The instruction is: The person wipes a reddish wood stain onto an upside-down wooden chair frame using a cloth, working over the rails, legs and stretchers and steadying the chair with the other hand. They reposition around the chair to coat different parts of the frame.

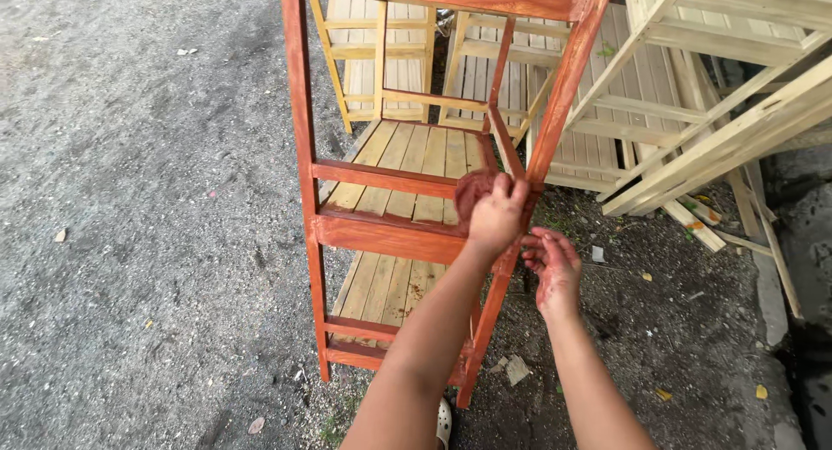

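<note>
Two stained hands work at a red-brown shelf frame.
Right hand [552, 272] hangs open just beside the frame's post [507, 268]; left hand [497, 214] clutches a stained rag [472, 192] against it. Beyond, unpainted wooden racks [693, 94] lean on the ground.

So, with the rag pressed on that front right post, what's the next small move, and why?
Probably slide the left hand with the stained rag down the front post. The frame rails are already red-brown, while the shelf slats are bare wood, and the right hand is open beside the post, holding nothing.
</note>
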